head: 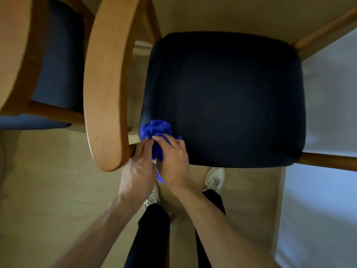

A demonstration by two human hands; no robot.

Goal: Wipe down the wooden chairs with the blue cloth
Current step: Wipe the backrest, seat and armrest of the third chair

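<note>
A wooden chair with a dark blue padded seat [224, 97] stands right below me, its curved wooden backrest [105, 84] on the left. A bunched blue cloth [155, 130] lies at the seat's near left corner, by the base of the backrest. My right hand [173, 159] grips the cloth from above, fingers curled over it. My left hand [138, 171] holds the cloth's lower part beside the backrest post, its fingertips touching the cloth; a strip of cloth hangs between the hands.
A second wooden chair [58, 64] with a blue seat stands at the left, close beside the first. A wooden table leg or rail [326, 28] crosses the top right. My feet in white shoes [214, 178] stand on the beige tiled floor [58, 190].
</note>
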